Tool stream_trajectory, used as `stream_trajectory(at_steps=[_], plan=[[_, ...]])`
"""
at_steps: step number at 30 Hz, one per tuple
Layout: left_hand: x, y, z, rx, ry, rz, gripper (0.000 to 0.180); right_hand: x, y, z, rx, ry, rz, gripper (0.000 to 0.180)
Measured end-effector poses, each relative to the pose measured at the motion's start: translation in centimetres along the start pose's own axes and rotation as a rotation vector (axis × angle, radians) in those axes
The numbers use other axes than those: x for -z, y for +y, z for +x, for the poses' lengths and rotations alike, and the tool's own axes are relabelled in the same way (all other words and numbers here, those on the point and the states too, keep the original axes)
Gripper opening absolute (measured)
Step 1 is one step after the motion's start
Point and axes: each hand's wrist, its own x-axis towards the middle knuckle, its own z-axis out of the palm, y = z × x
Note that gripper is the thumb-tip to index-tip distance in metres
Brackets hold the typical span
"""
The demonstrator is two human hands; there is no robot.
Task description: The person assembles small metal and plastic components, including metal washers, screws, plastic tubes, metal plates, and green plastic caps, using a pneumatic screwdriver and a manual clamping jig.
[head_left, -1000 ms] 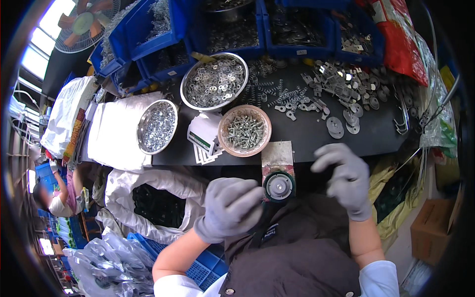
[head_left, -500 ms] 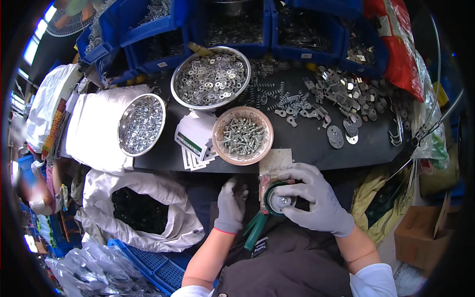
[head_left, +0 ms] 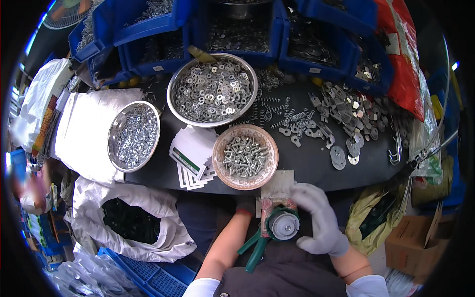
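Note:
A green two-handled tool with a round grey disc and a screw at its centre sits against a small metal fixture wrapped in reddish material at the bench edge. My right hand, in a pale grey glove, is just right of the disc, fingers curved and apart, holding nothing. Beneath the bench edge, left of the fixture, my left hand is in shadow; its fingers are hidden. A patterned bowl of screws stands just beyond the fixture.
Metal bowls of washers and nuts stand beyond white cards. Springs and metal plates lie to the right. Blue bins line the back. An open white sack is at left, a cardboard box at right.
My right hand has let go of the round disc and drawn off to its right. My left hand has moved forward under the bench edge. The view has shifted slightly.

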Motion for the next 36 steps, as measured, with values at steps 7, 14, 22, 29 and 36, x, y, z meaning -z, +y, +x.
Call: stream_trajectory(at_steps=[7, 14, 22, 29, 36], plan=[[-0.3, -4.3, -1.2, -0.157, -0.141, 0.612, 0.036, -0.1, 1.8, 1.8, 0.105, 0.131, 0.247, 0.025], [-0.8, -8.1, -1.9, -0.233, -0.354, 0.747, 0.040, -3.5, 0.4, 0.8, 0.133, -0.077, -0.035, 0.082], [-0.2, -2.4, -6.9, -0.612, -0.416, 0.363, 0.042, -4.8, 0.1, 0.7, 0.105, 0.115, 0.010, 0.071], [2.8, 3.1, -11.3, -0.716, -0.363, 0.453, 0.040, 8.7, -10.7, 3.2, 0.907, 0.550, -0.401, 0.061], [2.8, -0.8, -7.3, -0.529, -0.426, 0.762, 0.034, 14.2, -16.5, 8.5, 1.133, -0.295, -1.269, 0.027]])
